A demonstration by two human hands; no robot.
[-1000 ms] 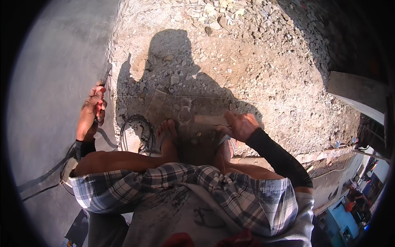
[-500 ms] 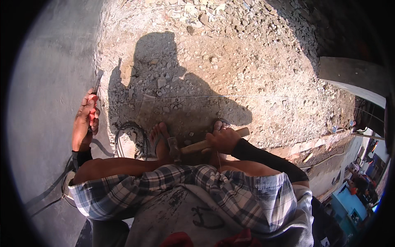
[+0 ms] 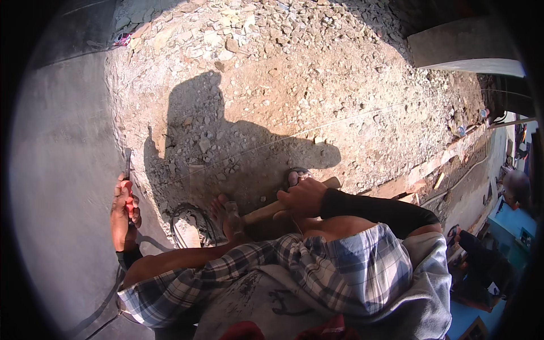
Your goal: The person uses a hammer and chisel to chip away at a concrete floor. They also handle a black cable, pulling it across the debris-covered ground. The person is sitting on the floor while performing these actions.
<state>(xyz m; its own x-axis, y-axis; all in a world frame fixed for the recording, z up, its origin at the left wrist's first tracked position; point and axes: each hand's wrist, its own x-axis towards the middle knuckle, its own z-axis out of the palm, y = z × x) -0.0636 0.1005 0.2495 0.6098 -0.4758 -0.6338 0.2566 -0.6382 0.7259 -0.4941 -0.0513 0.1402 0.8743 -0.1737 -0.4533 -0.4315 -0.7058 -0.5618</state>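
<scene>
Chisel (image 3: 127,163) stands upright at the edge where the smooth concrete slab (image 3: 62,170) meets the broken rubble (image 3: 283,85); tip hidden. Left hand (image 3: 122,212) is closed around its shaft, low on the left. Hammer (image 3: 283,205), wooden handle, is gripped in the closed right hand (image 3: 306,197), near the bare foot (image 3: 224,218) and well apart from the chisel. Judgement: keep the chisel steady and square, fingers below the struck end, swing clear of foot and sandal (image 3: 190,226).

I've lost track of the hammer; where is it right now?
In the head view, right of centre: the right hand grips the wooden-handled hammer low over the rubble, beside the bare foot.
</scene>
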